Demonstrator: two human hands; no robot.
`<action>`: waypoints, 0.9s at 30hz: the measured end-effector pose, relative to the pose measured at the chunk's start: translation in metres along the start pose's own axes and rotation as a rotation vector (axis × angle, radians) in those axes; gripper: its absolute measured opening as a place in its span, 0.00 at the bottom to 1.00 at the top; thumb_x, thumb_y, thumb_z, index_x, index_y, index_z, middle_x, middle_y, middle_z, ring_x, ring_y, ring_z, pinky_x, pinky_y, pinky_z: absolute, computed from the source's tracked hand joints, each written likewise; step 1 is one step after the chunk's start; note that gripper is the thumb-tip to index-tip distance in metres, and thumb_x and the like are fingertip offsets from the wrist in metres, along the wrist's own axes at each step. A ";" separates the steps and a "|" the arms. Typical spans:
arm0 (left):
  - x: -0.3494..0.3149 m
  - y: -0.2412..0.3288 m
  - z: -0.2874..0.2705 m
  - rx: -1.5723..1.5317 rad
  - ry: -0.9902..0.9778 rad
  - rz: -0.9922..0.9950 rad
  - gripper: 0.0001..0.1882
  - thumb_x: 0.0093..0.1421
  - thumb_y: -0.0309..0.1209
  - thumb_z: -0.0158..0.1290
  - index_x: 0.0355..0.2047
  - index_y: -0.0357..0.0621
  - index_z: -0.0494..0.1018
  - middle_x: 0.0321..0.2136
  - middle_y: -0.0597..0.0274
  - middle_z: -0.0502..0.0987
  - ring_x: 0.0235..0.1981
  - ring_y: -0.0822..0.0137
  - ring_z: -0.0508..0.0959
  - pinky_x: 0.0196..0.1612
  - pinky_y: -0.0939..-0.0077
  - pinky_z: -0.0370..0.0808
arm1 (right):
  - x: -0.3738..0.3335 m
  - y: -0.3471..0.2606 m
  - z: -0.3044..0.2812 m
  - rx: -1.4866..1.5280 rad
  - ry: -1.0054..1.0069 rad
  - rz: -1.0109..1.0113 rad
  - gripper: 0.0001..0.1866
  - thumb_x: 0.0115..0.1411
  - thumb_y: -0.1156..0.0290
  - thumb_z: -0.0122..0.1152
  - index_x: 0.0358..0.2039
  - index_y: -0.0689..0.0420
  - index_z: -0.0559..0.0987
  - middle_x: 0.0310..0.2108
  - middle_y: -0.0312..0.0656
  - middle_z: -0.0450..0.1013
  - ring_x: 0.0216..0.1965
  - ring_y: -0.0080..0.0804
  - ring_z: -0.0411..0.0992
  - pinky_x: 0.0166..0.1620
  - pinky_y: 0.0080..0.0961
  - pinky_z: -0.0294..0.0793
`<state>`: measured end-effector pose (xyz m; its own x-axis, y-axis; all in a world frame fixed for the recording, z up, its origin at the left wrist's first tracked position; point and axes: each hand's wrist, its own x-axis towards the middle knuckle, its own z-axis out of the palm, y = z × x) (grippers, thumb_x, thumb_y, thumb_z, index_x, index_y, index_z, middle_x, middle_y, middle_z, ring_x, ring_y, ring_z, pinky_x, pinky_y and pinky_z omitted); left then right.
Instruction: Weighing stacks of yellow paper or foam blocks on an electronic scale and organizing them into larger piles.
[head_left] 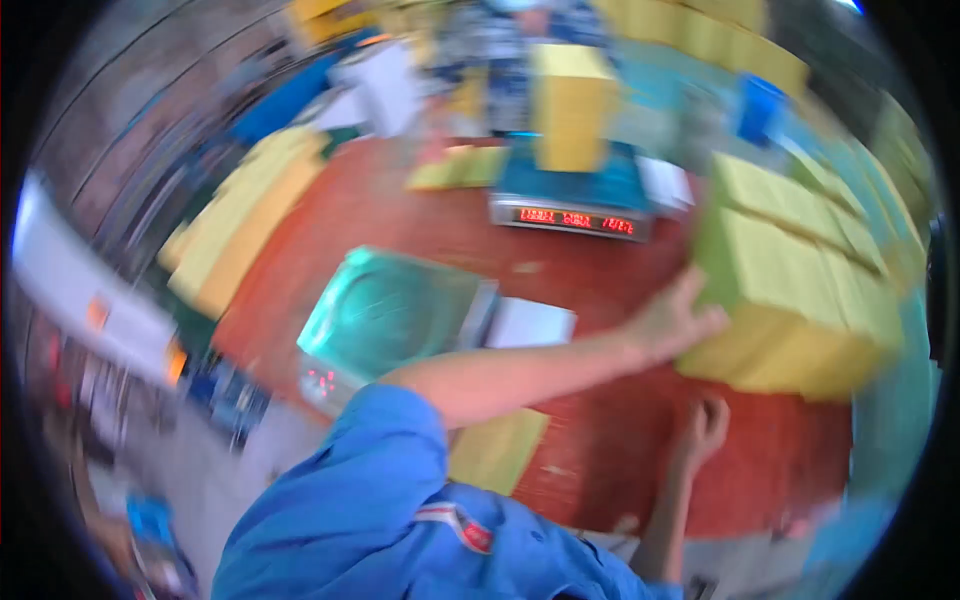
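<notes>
My left arm reaches across to the right, over the red table. My left hand (680, 322) has its fingers spread at the near left corner of a block of stacked yellow paper bundles (790, 345); blur hides whether it touches them. Below it, my right hand (704, 432) hovers just short of the same block, fingers loosely curled and apart, with nothing visible in it. A scale with a shiny greenish plate (395, 305) stands left of my left forearm. Beside that scale lies a white sheet or pad (532, 322). A yellow sheet (497, 450) lies under my left elbow.
Across the red table (600, 465), a second scale (570, 190) with a lit red display bears a tall yellow stack (573, 110). Another person (510, 65) is behind it. Long yellow bundles (250, 215) line the left side. A blue container (761, 108) stands far right.
</notes>
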<state>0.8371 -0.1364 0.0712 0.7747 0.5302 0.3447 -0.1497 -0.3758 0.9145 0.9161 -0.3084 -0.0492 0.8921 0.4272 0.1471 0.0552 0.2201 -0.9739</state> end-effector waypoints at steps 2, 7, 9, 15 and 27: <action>-0.052 0.013 -0.023 -0.193 -0.045 -0.109 0.35 0.64 0.39 0.54 0.65 0.35 0.54 0.61 0.49 0.64 0.58 0.63 0.70 0.56 0.68 0.71 | -0.040 -0.029 -0.013 -0.155 -0.076 -0.160 0.06 0.56 0.83 0.50 0.34 0.63 0.74 0.32 0.38 0.69 0.34 0.26 0.66 0.40 0.24 0.70; -0.227 0.047 -0.156 -0.188 0.186 -0.340 0.23 0.67 0.36 0.52 0.57 0.36 0.67 0.51 0.54 0.76 0.50 0.66 0.77 0.52 0.73 0.74 | -0.144 -0.086 0.082 -0.112 -0.455 -0.169 0.05 0.56 0.81 0.46 0.30 0.60 0.72 0.27 0.38 0.68 0.30 0.24 0.64 0.36 0.21 0.66; -0.301 0.068 -0.200 -0.272 0.429 -0.475 0.20 0.67 0.35 0.52 0.56 0.38 0.69 0.49 0.55 0.77 0.48 0.69 0.78 0.51 0.75 0.75 | -0.187 -0.090 0.129 -0.022 -0.596 -0.024 0.05 0.56 0.83 0.46 0.29 0.62 0.71 0.28 0.41 0.71 0.30 0.26 0.67 0.37 0.23 0.68; -0.501 0.073 -0.324 -0.105 0.819 -0.558 0.17 0.68 0.36 0.50 0.53 0.40 0.71 0.46 0.58 0.78 0.44 0.70 0.79 0.48 0.74 0.76 | -0.317 -0.096 0.258 0.086 -1.085 0.088 0.08 0.57 0.86 0.47 0.34 0.62 0.73 0.29 0.41 0.73 0.32 0.24 0.71 0.40 0.21 0.71; -0.726 0.076 -0.641 0.653 1.130 -0.455 0.16 0.64 0.36 0.54 0.45 0.36 0.76 0.39 0.56 0.81 0.42 0.69 0.79 0.45 0.75 0.75 | -0.607 -0.083 0.555 0.282 -1.551 0.249 0.08 0.63 0.85 0.51 0.40 0.63 0.75 0.32 0.38 0.74 0.33 0.22 0.73 0.38 0.19 0.73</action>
<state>-0.1305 -0.0627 0.0258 -0.2842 0.9054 0.3153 0.5352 -0.1231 0.8357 0.1210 -0.0996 0.0377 -0.4436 0.8753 0.1927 -0.2534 0.0838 -0.9637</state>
